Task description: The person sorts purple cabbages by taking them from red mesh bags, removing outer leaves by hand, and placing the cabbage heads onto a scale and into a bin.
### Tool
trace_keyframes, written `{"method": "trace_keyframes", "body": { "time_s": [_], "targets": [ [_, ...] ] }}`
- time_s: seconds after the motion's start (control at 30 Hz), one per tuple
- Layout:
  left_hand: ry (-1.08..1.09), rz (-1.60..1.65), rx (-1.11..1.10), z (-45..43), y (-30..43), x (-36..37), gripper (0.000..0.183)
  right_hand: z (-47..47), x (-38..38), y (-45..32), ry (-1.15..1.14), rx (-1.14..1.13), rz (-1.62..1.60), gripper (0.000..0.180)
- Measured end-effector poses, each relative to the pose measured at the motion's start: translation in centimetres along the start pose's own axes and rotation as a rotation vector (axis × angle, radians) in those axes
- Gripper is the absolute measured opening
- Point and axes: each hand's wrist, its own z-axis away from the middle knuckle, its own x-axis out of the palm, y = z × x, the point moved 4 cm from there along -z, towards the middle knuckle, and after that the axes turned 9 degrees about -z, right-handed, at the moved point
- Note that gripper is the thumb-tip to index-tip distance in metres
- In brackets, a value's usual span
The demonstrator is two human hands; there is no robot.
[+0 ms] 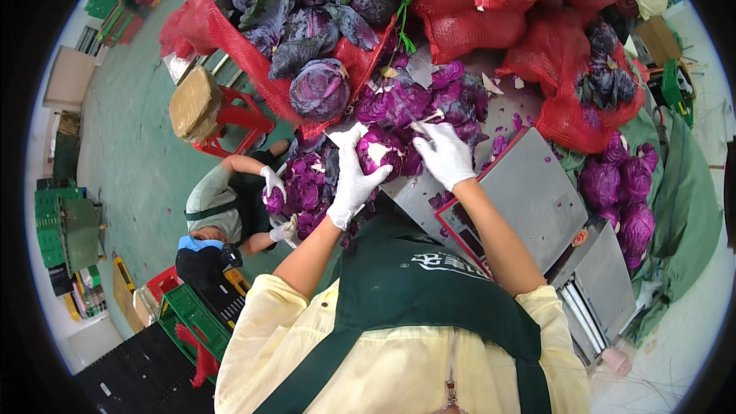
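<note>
My left hand (355, 175), in a white glove, grips a red cabbage (384, 146) whose pale cut base faces up. Just to the right, my gloved right hand (445, 155) has its fingers closed around a thin, blurred tool, apparently a knife (409, 112). Its blade points away from me over loose purple cabbage leaves (397, 104). A gap separates the right hand from the held cabbage. Beyond my hands, an opened red mesh sack (253, 69) spills untrimmed cabbages, among them a whole head (319, 89) at its mouth.
Filled red mesh sacks (489, 29) are stacked at the far right. A metal platform scale (523, 195) lies beside my right forearm; trimmed cabbages (618, 195) sit beyond it. At left, a co-worker's gloved hand (273, 183) touches piled cabbages (305, 190). A red stool (241, 115) stands behind.
</note>
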Motion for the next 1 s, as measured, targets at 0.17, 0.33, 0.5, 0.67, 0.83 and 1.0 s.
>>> {"method": "trace_keyframes", "body": {
  "time_s": [0.17,0.33,0.5,0.67,0.83,1.0],
  "targets": [
    [-0.033,-0.026,-0.057,0.0,-0.5,0.3,0.095,1.2,2.9,-0.8,-0.37,0.118,0.203,0.051],
    [-0.046,-0.032,-0.055,-0.1,-0.5,0.2,0.095,1.6,3.4,-0.9,-0.371,0.049,0.171,0.054],
    [-0.051,-0.012,-0.054,-0.1,-0.2,-0.1,0.094,1.5,3.6,-1.3,-0.317,-0.029,0.223,0.053],
    [0.028,-0.071,-0.038,0.2,-0.2,0.5,0.094,1.7,4.1,-2.2,-0.191,-0.049,0.296,0.05],
    [0.064,-0.154,-0.098,0.7,0.1,1.3,0.097,0.8,3.4,-1.5,0.132,0.073,0.286,0.041],
    [0.109,-0.191,-0.013,2.1,0.9,1.7,0.099,-2.5,1.3,0.1,-0.081,0.166,0.226,0.04]
  ]
}}
